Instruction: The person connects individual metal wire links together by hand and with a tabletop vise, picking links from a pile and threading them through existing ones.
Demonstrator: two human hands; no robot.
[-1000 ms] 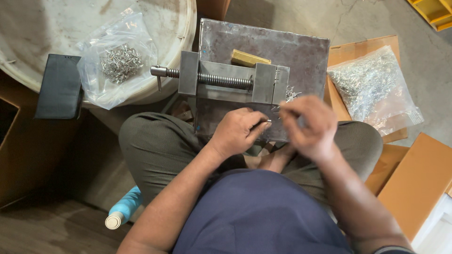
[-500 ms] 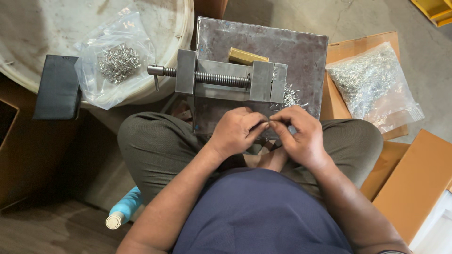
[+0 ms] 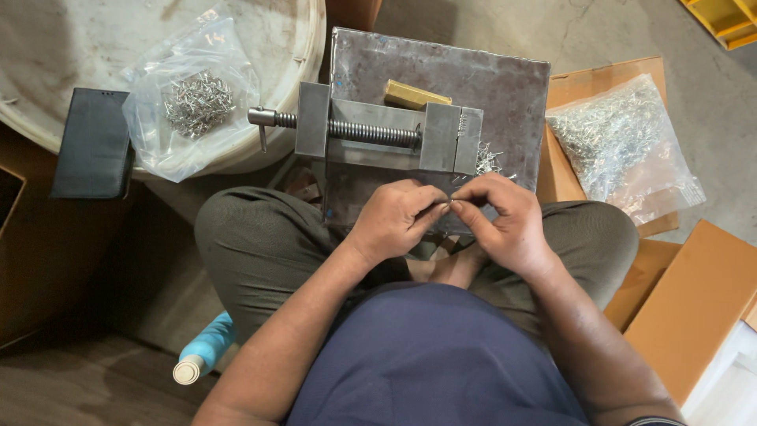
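Note:
My left hand [image 3: 398,217] and my right hand [image 3: 505,221] meet fingertip to fingertip over my lap, pinching a tiny metal piece [image 3: 451,203] between them. Just beyond them a steel vise [image 3: 386,130] lies on a dark metal plate [image 3: 449,71], its screw handle pointing left. A small brass block [image 3: 414,96] rests behind the vise. A little heap of loose metal pieces [image 3: 489,160] sits by the vise's right jaw.
A clear bag of metal pieces [image 3: 193,106] lies on a round white surface [image 3: 71,55] at left, beside a black case [image 3: 93,143]. Another bag of pieces [image 3: 619,146] rests on cardboard [image 3: 694,300] at right. A blue bottle [image 3: 203,355] lies by my left knee.
My right hand has come down and left to meet the left hand; both now pinch together nearer the vise.

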